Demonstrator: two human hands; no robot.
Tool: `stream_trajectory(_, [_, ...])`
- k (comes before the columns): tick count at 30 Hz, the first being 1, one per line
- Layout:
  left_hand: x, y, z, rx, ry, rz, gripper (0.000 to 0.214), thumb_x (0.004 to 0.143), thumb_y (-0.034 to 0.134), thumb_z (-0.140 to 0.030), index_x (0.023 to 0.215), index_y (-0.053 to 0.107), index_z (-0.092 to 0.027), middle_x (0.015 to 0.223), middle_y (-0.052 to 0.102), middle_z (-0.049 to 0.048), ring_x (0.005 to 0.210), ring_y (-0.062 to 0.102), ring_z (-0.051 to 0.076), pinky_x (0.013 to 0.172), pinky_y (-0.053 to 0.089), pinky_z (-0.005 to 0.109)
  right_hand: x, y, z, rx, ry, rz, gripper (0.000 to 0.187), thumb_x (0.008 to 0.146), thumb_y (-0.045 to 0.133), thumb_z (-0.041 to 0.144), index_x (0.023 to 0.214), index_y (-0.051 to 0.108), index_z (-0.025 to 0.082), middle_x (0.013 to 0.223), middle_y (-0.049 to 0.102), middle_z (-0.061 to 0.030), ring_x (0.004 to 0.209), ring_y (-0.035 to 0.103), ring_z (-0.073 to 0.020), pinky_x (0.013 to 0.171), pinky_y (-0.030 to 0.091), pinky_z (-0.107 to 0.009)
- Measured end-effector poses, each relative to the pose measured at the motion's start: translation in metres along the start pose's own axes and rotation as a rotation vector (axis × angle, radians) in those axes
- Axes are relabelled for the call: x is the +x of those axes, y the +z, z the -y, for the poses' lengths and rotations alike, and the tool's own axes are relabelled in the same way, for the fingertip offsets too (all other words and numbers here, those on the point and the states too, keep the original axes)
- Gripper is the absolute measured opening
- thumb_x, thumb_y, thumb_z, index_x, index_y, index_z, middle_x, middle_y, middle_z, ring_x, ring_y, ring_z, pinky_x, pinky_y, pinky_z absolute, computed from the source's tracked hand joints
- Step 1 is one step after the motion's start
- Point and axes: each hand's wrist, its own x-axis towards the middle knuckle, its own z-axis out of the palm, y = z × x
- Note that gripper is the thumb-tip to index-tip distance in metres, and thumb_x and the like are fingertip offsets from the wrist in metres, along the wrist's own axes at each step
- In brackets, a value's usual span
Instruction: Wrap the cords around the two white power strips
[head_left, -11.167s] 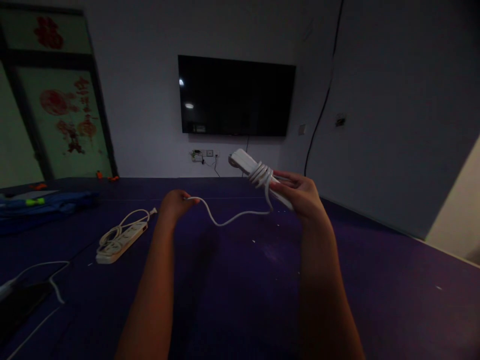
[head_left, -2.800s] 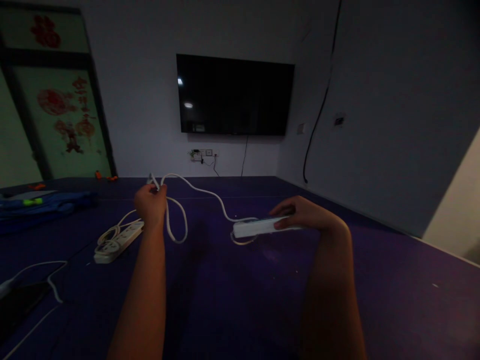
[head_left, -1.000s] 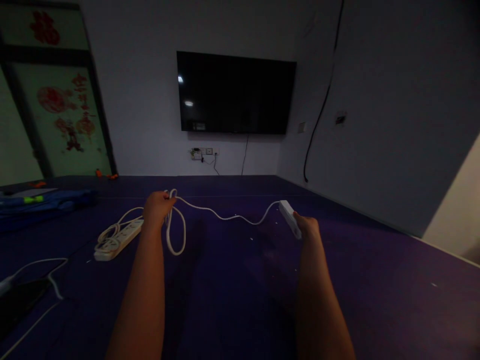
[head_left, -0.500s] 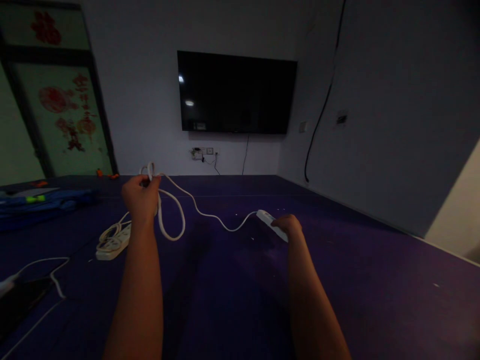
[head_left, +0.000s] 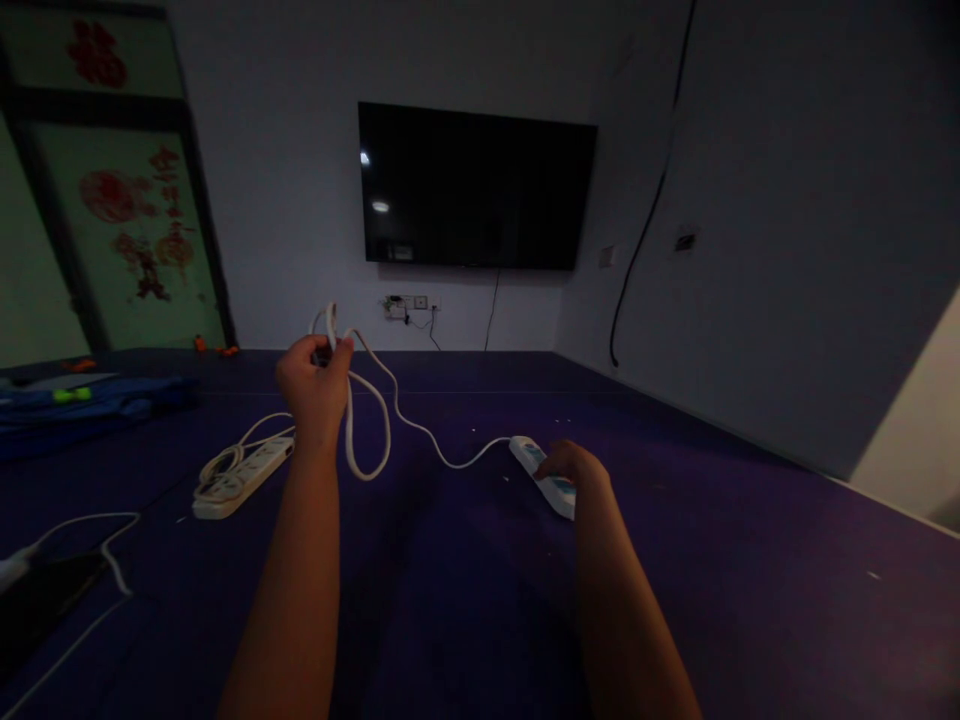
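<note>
My left hand (head_left: 313,385) is raised above the dark purple surface, closed on loops of a white cord (head_left: 369,425). The cord hangs in a loop below my fist and runs right and down to a white power strip (head_left: 541,475). My right hand (head_left: 568,466) rests on top of that strip, fingers curled over it, with the strip lying low on the surface.
A second white power strip (head_left: 241,477) with its coiled cord lies to the left. Another white cable (head_left: 90,540) and a dark object sit at the near left. Blue items (head_left: 90,400) lie far left. A black wall television (head_left: 477,187) hangs ahead.
My right hand has brought the power strip down and nearer to me. My left hand has shifted right and a little higher with the cord loops.
</note>
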Motion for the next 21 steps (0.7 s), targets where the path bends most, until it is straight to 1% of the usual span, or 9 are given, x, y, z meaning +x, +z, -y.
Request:
stream_trajectory(2, [-0.002, 0.002, -0.003, -0.045, 0.020, 0.016, 0.019, 0.071, 0.059, -0.034, 0.062, 0.054, -0.018, 0.057, 0.049, -0.0038, 0.056, 0.046, 0.011, 0.057, 0.037, 0.023, -0.005, 0.000, 0.005, -0.024, 0.065, 0.098, 0.101, 0.033, 0.084, 0.017, 0.128, 0.051, 0.017, 0.108, 0.066, -0.0196, 0.085, 0.067, -0.0341, 0.065, 0.053, -0.041])
stream_trajectory(4, [-0.003, 0.005, -0.005, -0.104, 0.045, 0.034, 0.018, 0.071, 0.060, -0.033, 0.063, 0.055, -0.017, 0.056, 0.048, -0.0042, 0.055, 0.044, 0.010, 0.055, 0.036, 0.022, -0.011, 0.000, 0.010, -0.048, 0.111, 0.225, 0.119, 0.036, 0.084, 0.018, 0.142, 0.030, 0.019, 0.119, 0.060, -0.0224, 0.091, 0.065, -0.0361, 0.068, 0.053, -0.045])
stream_trajectory(7, [-0.005, 0.008, -0.008, -0.184, 0.059, 0.086, 0.020, 0.070, 0.061, -0.035, 0.064, 0.057, -0.017, 0.055, 0.047, -0.0043, 0.053, 0.042, 0.009, 0.052, 0.034, 0.022, -0.019, -0.003, 0.017, -0.072, 0.120, 0.387, 0.131, 0.040, 0.084, 0.022, 0.147, 0.008, 0.024, 0.125, 0.055, -0.0224, 0.098, 0.063, -0.0360, 0.075, 0.052, -0.049])
stream_trajectory(8, [-0.006, 0.009, -0.009, -0.215, 0.056, 0.112, 0.021, 0.069, 0.062, -0.036, 0.063, 0.057, -0.017, 0.055, 0.047, -0.0042, 0.052, 0.041, 0.009, 0.051, 0.034, 0.022, -0.021, -0.005, 0.020, -0.078, 0.111, 0.389, 0.132, 0.041, 0.085, 0.023, 0.147, 0.007, 0.024, 0.125, 0.055, -0.0223, 0.100, 0.062, -0.0360, 0.077, 0.051, -0.049])
stream_trajectory(10, [-0.008, 0.010, -0.012, -0.278, 0.049, 0.168, 0.022, 0.069, 0.062, -0.037, 0.063, 0.058, -0.017, 0.055, 0.048, -0.0037, 0.051, 0.041, 0.009, 0.050, 0.033, 0.022, -0.023, -0.010, 0.025, -0.113, 0.081, 0.296, 0.127, 0.041, 0.086, 0.027, 0.146, 0.014, 0.023, 0.128, 0.053, -0.0225, 0.108, 0.058, -0.0366, 0.082, 0.049, -0.049])
stream_trajectory(13, [-0.012, 0.011, -0.019, -0.336, 0.042, 0.263, 0.021, 0.068, 0.063, -0.037, 0.065, 0.059, -0.017, 0.056, 0.049, -0.0030, 0.051, 0.041, 0.009, 0.049, 0.032, 0.023, -0.024, -0.020, 0.038, -0.093, -0.116, 0.050, 0.102, 0.050, 0.083, 0.033, 0.140, 0.036, 0.023, 0.136, 0.046, -0.0195, 0.122, 0.048, -0.0338, 0.094, 0.043, -0.044])
stream_trajectory(16, [-0.019, 0.012, -0.027, -0.334, 0.050, 0.389, 0.020, 0.069, 0.064, -0.037, 0.065, 0.060, -0.017, 0.054, 0.047, -0.0031, 0.050, 0.039, 0.008, 0.047, 0.030, 0.022, -0.034, -0.029, 0.062, 0.159, -0.446, -0.082, 0.075, 0.066, 0.073, 0.035, 0.134, 0.045, 0.022, 0.133, 0.050, -0.0151, 0.121, 0.049, -0.0267, 0.096, 0.043, -0.036])
stream_trajectory(19, [-0.028, 0.017, -0.033, -0.346, 0.066, 0.555, 0.019, 0.071, 0.063, -0.037, 0.068, 0.060, -0.018, 0.053, 0.046, -0.0037, 0.049, 0.039, 0.008, 0.047, 0.029, 0.022, -0.057, -0.031, 0.093, 0.504, -0.652, -0.058, 0.072, 0.071, 0.067, 0.039, 0.136, 0.041, 0.023, 0.127, 0.055, -0.0129, 0.087, 0.065, -0.0194, 0.072, 0.052, -0.032])
stream_trajectory(21, [-0.034, 0.021, -0.036, -0.358, 0.091, 0.682, 0.020, 0.071, 0.062, -0.037, 0.070, 0.060, -0.018, 0.055, 0.047, -0.0037, 0.051, 0.040, 0.008, 0.048, 0.030, 0.022, -0.075, -0.031, 0.113, 0.666, -0.764, -0.013, 0.070, 0.071, 0.065, 0.040, 0.136, 0.041, 0.028, 0.131, 0.052, -0.0099, 0.065, 0.062, -0.0112, 0.057, 0.050, -0.025])
